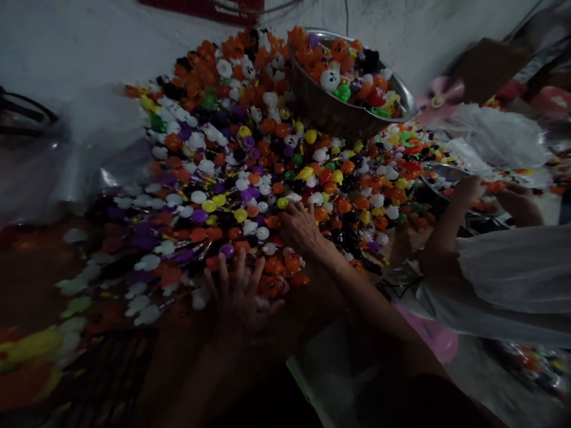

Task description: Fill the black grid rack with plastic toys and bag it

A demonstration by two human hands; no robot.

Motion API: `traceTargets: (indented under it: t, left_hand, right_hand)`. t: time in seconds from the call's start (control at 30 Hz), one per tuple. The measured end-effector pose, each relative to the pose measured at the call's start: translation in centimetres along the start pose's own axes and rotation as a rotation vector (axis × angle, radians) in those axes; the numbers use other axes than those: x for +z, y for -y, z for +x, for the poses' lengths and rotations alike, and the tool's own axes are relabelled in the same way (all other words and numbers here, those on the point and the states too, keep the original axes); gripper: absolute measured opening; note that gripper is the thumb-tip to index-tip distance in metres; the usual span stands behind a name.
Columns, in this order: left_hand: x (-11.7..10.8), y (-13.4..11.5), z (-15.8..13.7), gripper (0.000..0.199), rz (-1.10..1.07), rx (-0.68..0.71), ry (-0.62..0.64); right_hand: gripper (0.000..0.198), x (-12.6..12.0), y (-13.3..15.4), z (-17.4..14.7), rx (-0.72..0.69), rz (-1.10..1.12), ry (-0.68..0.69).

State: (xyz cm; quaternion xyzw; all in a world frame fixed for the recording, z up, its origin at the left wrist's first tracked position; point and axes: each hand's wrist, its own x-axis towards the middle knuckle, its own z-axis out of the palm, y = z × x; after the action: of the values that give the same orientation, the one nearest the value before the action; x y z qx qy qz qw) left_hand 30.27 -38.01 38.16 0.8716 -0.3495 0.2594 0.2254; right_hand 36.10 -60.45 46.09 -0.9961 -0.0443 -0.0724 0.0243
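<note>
A heap of small plastic Halloween figures [263, 190] in orange, white, purple, yellow, green and black spreads before me. Among them are pumpkins and ghost or skull shapes, several on striped sticks. My left hand [236, 291] lies at the near edge of the heap, open, palm down with fingers spread, beside a purple piece [226, 250]. Further in, my right hand [303, 230] reaches into the pieces with its fingers bent and drawn together. Whatever is under those fingertips is hidden. Orange pumpkins [289, 264] sit between the two hands.
A metal bowl [339, 113] full of figures rests tilted on the heap's far side. At right, another person's hands [468, 190] work over a smaller metal bowl [441, 172]. Clear plastic bags [495, 137] lie behind; another plastic bag [75, 166] is at left. A wall [102, 41] stands behind.
</note>
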Motion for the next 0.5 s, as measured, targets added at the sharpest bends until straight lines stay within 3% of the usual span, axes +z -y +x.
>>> traceTargets:
  t: [0.1, 0.23, 0.37, 0.5]
  left_hand:
    - [-1.2, 0.7, 0.6, 0.079, -0.033, -0.010, -0.091]
    - [-3.5, 2.2, 3.0, 0.069, -0.112, -0.131, -0.193]
    - [-5.8, 3.8, 4.4, 0.073, -0.399, -0.444, -0.203]
    - [-7.4, 5.4, 1.8, 0.054, -0.370, -0.622, -0.067]
  right_hand:
    - [0.022, -0.7, 0.1, 1.5, 0.070, 0.071, -0.031]
    - [0.029, -3.0, 2.4, 3.0, 0.029, 0.312, -0.230]
    - [0.022, -4.1, 9.5, 1.7, -0.061, 0.652, -0.367]
    - [0.025, -2.2, 16.2, -1.9, -0.061, 0.806, -0.275]
